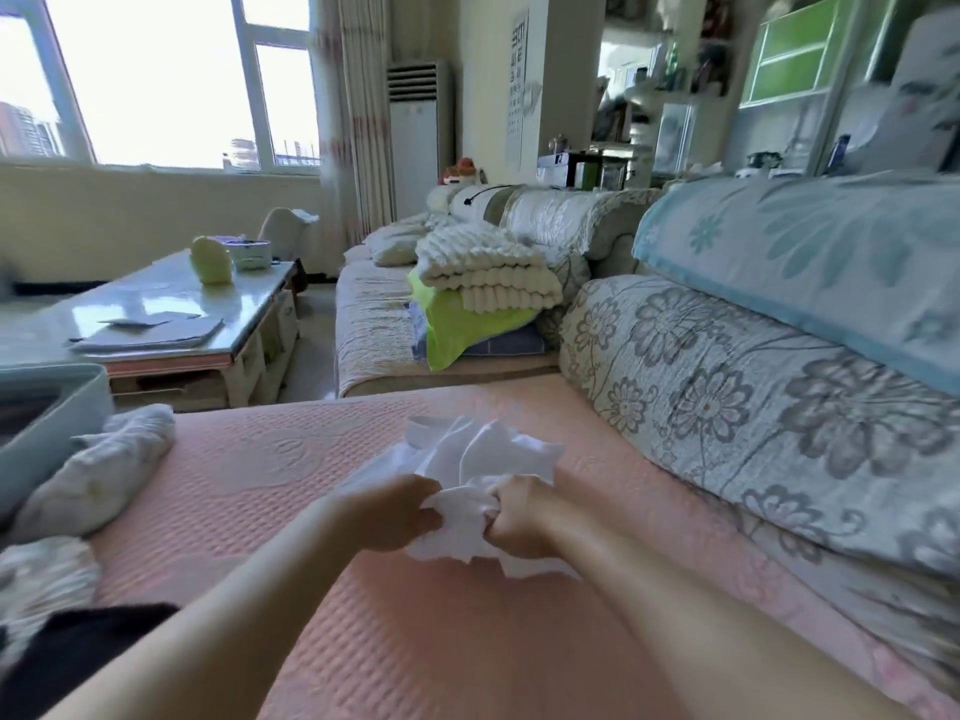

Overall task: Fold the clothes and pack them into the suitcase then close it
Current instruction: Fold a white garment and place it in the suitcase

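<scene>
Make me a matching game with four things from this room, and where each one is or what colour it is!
Things:
1. white garment
2. grey bundle
3. cream blanket
4. suitcase

Places or colours:
A. on top of the lime-green cloth
B. gripped by the left hand and the right hand
C. pale blue, at the picture's left edge
D. lying on the pink cover, no hand on it

Pairs: 1-B, 2-D, 3-A, 4-C.

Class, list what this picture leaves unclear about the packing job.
Head view:
- Suitcase: cut off by the left edge; contents unseen.
- White garment: bunched in left hand and right hand; type unclear.
- Dark cloth: cropped at bottom-left corner, blurred.
</scene>
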Tool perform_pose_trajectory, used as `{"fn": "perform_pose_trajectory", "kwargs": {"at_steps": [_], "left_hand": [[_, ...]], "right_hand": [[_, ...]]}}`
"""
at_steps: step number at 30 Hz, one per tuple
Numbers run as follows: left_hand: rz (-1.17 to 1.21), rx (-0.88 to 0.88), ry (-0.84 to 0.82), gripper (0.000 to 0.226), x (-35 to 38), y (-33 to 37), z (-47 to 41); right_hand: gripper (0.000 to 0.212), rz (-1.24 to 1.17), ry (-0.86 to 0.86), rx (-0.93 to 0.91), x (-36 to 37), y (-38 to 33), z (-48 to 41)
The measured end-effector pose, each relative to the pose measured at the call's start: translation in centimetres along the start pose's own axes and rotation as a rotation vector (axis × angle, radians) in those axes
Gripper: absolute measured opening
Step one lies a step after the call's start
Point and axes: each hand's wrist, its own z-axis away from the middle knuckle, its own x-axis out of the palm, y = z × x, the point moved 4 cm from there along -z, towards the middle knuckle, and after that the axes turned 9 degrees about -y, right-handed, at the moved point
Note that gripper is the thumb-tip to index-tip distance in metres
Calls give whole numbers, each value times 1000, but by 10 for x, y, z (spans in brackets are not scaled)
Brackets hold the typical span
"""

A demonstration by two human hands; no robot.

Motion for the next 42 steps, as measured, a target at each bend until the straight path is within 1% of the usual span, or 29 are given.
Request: {"fn": "perform_pose_trajectory", "kwargs": {"at_steps": [1,3,5,7,8,10,12,13,14,15,16,17,20,22,23,24,25,26,27,28,29,31,32,33,35,36,37,39,42], "left_hand": [[-39,-7,-47,19,5,1,15],[-91,-38,-166,29,16,1,43],[-100,-81,-250,35,30,-4,65],[-101,-110,-255,29,44,-10,83],[-95,-120,-242,28,50,-13,91],[-103,-166,-257,35,53,-16,105],[-42,-272,-354,31,52,-21,112],[58,-328,-429,26,54,-25,115],[133,-348,-493,25,55,-23,115],[190,-340,-515,29,56,-21,114],[220,-309,-462,32,56,-20,111],[217,-263,-343,31,55,-20,106],[-44,-171,85,29,48,-14,91],[-31,-138,257,32,48,-12,79],[3,-109,314,31,47,-13,72],[38,-77,346,32,47,-10,66],[67,-44,372,35,46,-10,60],[84,-16,397,40,46,-8,56],[80,9,422,48,45,-7,53],[72,38,446,58,44,-5,49],[52,76,458,68,44,-2,47],[12,98,408,86,42,0,45],[4,81,364,88,41,-3,45],[10,66,320,80,42,-9,44],[-15,41,201,37,45,-16,49],[-52,5,133,17,48,-20,54],[-63,-35,86,11,50,-23,59],[-32,-115,79,15,42,-28,75],[-95,-316,195,26,8,-42,105]], "right_hand": [[9,-8,-62,3,9,-8,7],[22,-21,-218,24,28,-19,18],[22,-33,-333,10,42,-29,30],[23,-39,-344,-9,49,-37,44],[29,-55,-326,-19,51,-39,48],[38,-242,-322,-65,54,-41,56],[33,-566,-220,-83,53,-39,50],[28,-609,-66,-46,50,-33,41],[25,-524,112,33,44,-21,34],[30,-374,244,119,40,-9,27],[42,-248,296,191,40,0,22],[57,-176,279,250,42,7,16],[97,-158,112,368,52,28,-1],[103,-122,92,340,51,30,-12],[98,-80,103,322,50,29,-16],[85,-20,122,309,48,27,-19],[62,31,142,288,46,24,-22],[39,52,163,254,44,20,-23],[25,35,178,194,44,14,-23],[20,-19,178,106,46,7,-20],[20,-118,156,5,47,-2,-16],[15,-393,30,-155,51,-23,-5],[13,-512,-42,-206,53,-30,-1],[13,-612,-103,-241,56,-34,3],[10,-783,-160,-250,58,-37,9],[13,-846,-145,-242,57,-39,12],[17,-865,-93,-229,55,-39,14],[14,-792,29,-223,50,-41,16],[19,-742,84,-181,47,-43,16]]}}
